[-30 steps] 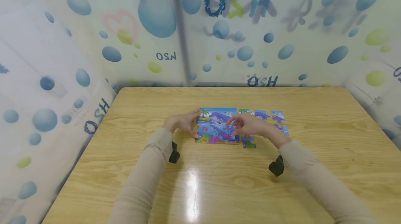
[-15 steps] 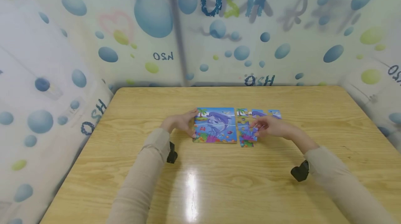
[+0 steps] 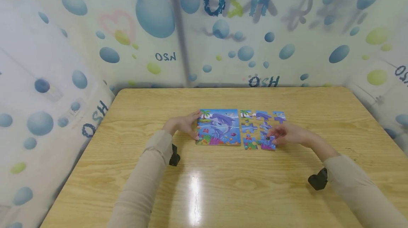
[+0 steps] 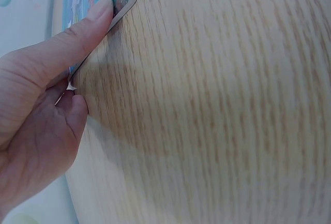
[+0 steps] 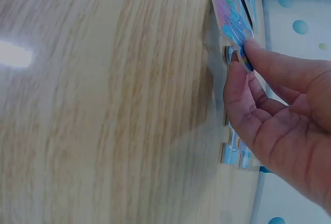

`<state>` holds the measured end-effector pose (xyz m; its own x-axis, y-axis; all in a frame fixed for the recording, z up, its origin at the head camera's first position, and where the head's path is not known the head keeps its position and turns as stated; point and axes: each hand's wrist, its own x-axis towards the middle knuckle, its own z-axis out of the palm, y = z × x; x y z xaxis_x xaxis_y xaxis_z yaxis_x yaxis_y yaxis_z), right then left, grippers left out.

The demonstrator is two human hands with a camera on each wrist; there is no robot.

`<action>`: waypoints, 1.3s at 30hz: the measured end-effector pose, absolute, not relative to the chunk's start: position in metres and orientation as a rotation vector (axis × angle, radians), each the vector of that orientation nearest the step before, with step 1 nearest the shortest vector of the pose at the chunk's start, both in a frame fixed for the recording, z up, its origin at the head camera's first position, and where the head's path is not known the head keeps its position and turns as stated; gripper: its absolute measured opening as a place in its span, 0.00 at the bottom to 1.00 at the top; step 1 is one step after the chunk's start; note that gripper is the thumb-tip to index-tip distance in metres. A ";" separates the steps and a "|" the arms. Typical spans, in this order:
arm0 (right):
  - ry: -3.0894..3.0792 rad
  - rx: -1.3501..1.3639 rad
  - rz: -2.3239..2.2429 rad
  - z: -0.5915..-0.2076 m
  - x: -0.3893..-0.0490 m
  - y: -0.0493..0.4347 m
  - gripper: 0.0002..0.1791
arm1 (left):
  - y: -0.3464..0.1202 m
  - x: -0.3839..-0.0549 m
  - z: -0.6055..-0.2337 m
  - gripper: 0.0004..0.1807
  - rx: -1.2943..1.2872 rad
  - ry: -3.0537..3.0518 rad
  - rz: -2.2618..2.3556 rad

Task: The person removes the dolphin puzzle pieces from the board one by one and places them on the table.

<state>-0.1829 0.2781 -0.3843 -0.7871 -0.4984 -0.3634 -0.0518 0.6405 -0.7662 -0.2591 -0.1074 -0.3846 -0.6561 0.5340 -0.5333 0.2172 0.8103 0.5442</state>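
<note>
In the head view my left hand point(image 3: 185, 126) holds the left side of a flat dolphin picture board point(image 3: 220, 127). The left wrist view has its thumb point(image 4: 85, 32) lying over the board's edge, the other fingers bent by that edge. My right hand point(image 3: 291, 134) pinches a blue and purple jigsaw piece point(image 3: 267, 142) between thumb and fingers. In the right wrist view this piece point(image 5: 231, 19) is tilted above the tabletop, at the front of the loose pieces. Some pieces behind the right hand are partly hidden.
Several jigsaw pieces lie right of the board, among them a palm tree piece point(image 3: 246, 114), a dolphin piece point(image 3: 262, 115) and a coral piece point(image 3: 250, 143). All rest on a wooden table point(image 3: 204, 185). A bubble-patterned curtain point(image 3: 204, 43) stands behind.
My right hand has moved right with the jigsaw piece, from over the picture board, past the left column of loose pieces, to the front of the middle column. The left hand stays put.
</note>
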 end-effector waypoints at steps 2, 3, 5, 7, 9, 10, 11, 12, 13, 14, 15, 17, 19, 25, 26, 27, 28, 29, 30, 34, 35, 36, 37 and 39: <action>2.305 -0.437 -1.041 -0.385 -0.182 0.279 0.17 | -0.107 -0.260 -0.385 0.57 0.549 2.280 0.573; 2.312 -0.443 -1.031 -0.386 -0.183 0.279 0.17 | -0.107 -0.260 -0.385 0.57 0.548 2.280 0.575; 2.333 -0.459 -1.008 -0.386 -0.183 0.279 0.17 | -0.107 -0.260 -0.384 0.57 0.545 2.277 0.576; 2.359 -0.468 -0.980 -0.386 -0.185 0.278 0.16 | -0.107 -0.260 -0.385 0.57 0.545 2.275 0.576; 2.379 -0.460 -0.955 -0.385 -0.186 0.276 0.16 | -0.106 -0.260 -0.385 0.57 0.545 2.273 0.572; 2.384 -0.453 -0.946 -0.385 -0.187 0.275 0.16 | -0.107 -0.260 -0.385 0.57 0.546 2.273 0.572; 2.390 -0.437 -0.934 -0.384 -0.187 0.275 0.16 | -0.107 -0.260 -0.385 0.57 0.550 2.274 0.569; 2.390 -0.431 -0.928 -0.384 -0.188 0.274 0.16 | -0.107 -0.260 -0.386 0.57 0.552 2.275 0.568; 2.391 -0.416 -0.925 -0.383 -0.189 0.273 0.16 | -0.107 -0.260 -0.386 0.57 0.553 2.277 0.566; 2.392 -0.413 -0.921 -0.383 -0.189 0.273 0.17 | -0.107 -0.260 -0.386 0.58 0.553 2.278 0.568; 2.394 -0.407 -0.920 -0.383 -0.189 0.272 0.17 | -0.107 -0.260 -0.386 0.58 0.554 2.278 0.571; 2.402 -0.408 -0.910 -0.383 -0.190 0.272 0.18 | -0.107 -0.261 -0.386 0.58 0.553 2.277 0.574; 2.418 -0.403 -0.900 -0.382 -0.190 0.271 0.19 | -0.106 -0.261 -0.386 0.58 0.553 2.274 0.577; 2.460 -0.405 -0.895 -0.379 -0.192 0.266 0.19 | -0.108 -0.261 -0.386 0.58 0.563 2.275 0.568; 2.467 -0.413 -0.891 -0.379 -0.193 0.264 0.18 | -0.108 -0.262 -0.385 0.58 0.564 2.277 0.568; 2.477 -0.427 -0.879 -0.378 -0.194 0.261 0.18 | -0.109 -0.262 -0.385 0.58 0.566 2.280 0.568; 2.481 -0.439 -0.875 -0.378 -0.196 0.258 0.18 | -0.109 -0.262 -0.385 0.58 0.564 2.280 0.571; 2.489 -0.444 -0.862 -0.377 -0.197 0.255 0.19 | -0.109 -0.262 -0.385 0.57 0.562 2.280 0.572; 2.488 -0.443 -0.856 -0.377 -0.198 0.251 0.19 | -0.109 -0.262 -0.384 0.57 0.559 2.280 0.573; 2.461 -0.429 -0.880 -0.376 -0.203 0.234 0.21 | -0.108 -0.261 -0.384 0.58 0.549 2.271 0.588; 2.454 -0.423 -0.889 -0.376 -0.204 0.230 0.22 | -0.108 -0.261 -0.384 0.58 0.549 2.271 0.589; 2.444 -0.424 -0.902 -0.376 -0.205 0.226 0.22 | -0.108 -0.261 -0.384 0.58 0.550 2.269 0.588; 2.445 -0.431 -0.903 -0.376 -0.206 0.222 0.22 | -0.108 -0.261 -0.384 0.58 0.552 2.269 0.586; 2.464 -0.463 -0.894 -0.377 -0.208 0.214 0.22 | -0.108 -0.260 -0.384 0.57 0.564 2.274 0.573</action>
<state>-0.2078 0.2137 -0.3767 -0.8300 -0.4588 -0.3172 -0.1485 0.7299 -0.6672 -0.2604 -0.1076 -0.3840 -0.6501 0.5433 -0.5313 0.2266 0.8059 0.5469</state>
